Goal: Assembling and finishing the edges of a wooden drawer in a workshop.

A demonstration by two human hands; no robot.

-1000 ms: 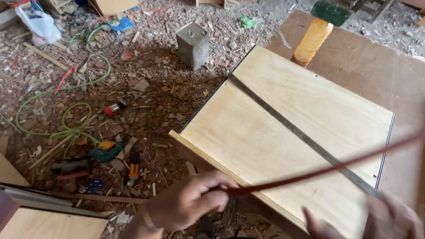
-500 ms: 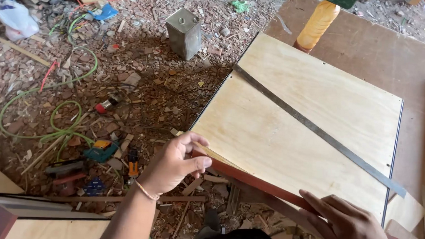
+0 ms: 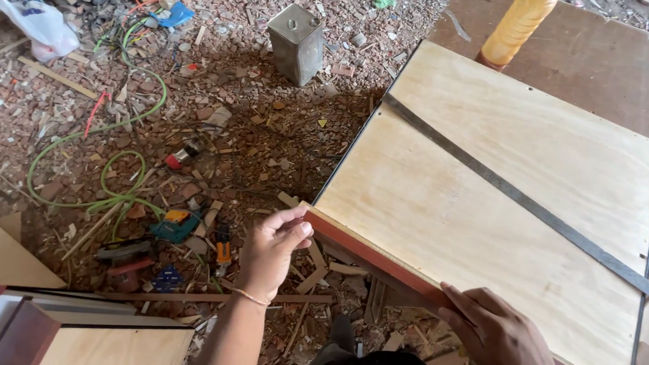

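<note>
A pale plywood board lies flat on a brown work surface. A reddish-brown edge strip runs along the board's near edge. My left hand pinches the strip's left end against the board's near-left corner. My right hand presses fingers on the strip farther right along the same edge. A long grey metal ruler lies diagonally across the board's top.
A square metal tin stands on the debris-strewn floor. Green hose, small tools and wood scraps litter the left. A yellow turned leg stands at the board's far side. Wooden panels lie at bottom left.
The reddish strip, held raised and bent across the board a second ago, now lies against the board's near edge. Both hands moved onto that edge.
</note>
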